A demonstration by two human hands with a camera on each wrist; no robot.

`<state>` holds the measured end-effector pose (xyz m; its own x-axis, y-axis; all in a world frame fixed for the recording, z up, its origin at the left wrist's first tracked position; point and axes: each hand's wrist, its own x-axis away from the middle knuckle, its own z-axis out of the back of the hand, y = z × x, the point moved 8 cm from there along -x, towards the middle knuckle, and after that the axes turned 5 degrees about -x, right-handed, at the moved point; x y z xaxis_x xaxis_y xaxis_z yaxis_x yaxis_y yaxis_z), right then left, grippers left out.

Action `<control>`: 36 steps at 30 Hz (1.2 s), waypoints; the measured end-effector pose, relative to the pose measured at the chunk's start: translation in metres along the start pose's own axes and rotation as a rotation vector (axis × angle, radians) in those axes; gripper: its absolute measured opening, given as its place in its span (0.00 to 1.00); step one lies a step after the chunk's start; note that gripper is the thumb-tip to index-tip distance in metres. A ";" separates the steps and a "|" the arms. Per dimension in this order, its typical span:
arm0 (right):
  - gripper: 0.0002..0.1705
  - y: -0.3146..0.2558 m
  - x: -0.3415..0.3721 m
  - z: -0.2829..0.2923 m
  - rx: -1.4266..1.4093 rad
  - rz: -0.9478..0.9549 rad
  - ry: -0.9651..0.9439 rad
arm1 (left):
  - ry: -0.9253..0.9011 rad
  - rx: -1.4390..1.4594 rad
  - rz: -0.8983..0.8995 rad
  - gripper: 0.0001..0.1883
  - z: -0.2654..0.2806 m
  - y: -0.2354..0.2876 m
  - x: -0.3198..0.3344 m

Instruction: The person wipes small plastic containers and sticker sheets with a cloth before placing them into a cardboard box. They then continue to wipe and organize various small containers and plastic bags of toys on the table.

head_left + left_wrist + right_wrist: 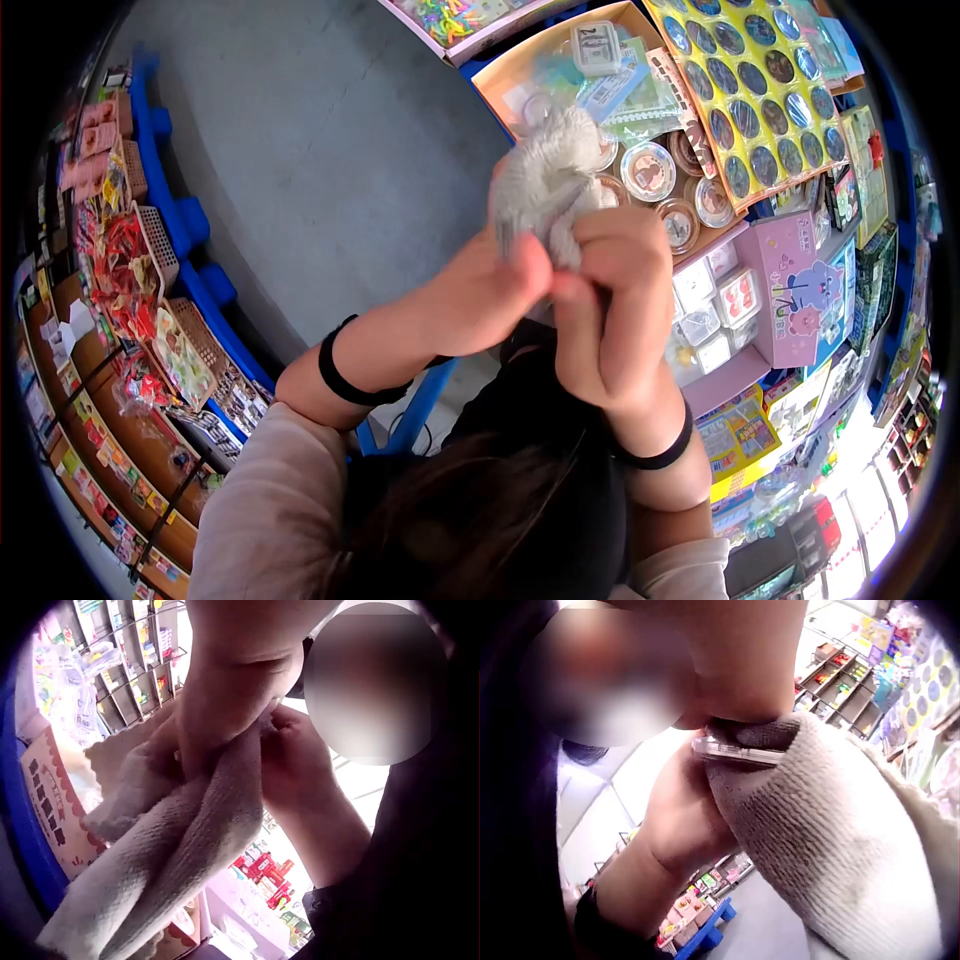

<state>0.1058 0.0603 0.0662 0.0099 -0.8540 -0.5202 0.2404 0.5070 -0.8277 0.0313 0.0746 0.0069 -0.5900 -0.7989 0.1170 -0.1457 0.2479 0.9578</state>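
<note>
Cloth [847, 855] bares clear strip [739, 753], right wrist view only.

Now the cloth [548, 175] is a blur from the head, its folds hide most of a clear-edged object [739, 753], and the right wrist view crops its lower end.

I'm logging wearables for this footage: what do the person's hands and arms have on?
The left hand and right hand are ungloved. A dark band circles the left forearm; a similar black band circles the right. The left sleeve and right sleeve are pale and short.
</note>
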 end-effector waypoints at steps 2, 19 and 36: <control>0.14 -0.007 0.002 -0.005 -0.050 0.057 -0.045 | -0.062 0.188 0.094 0.41 0.000 0.002 -0.004; 0.14 0.012 0.006 -0.008 0.288 0.008 0.057 | 0.116 0.846 0.434 0.21 0.002 -0.038 -0.013; 0.08 0.032 0.006 -0.011 -0.028 -0.368 0.080 | 0.314 0.672 0.282 0.19 0.018 -0.025 -0.013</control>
<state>0.1025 0.0723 0.0343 -0.1486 -0.9683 -0.2009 0.1874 0.1719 -0.9671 0.0285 0.0887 -0.0230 -0.4387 -0.7490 0.4965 -0.5314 0.6618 0.5288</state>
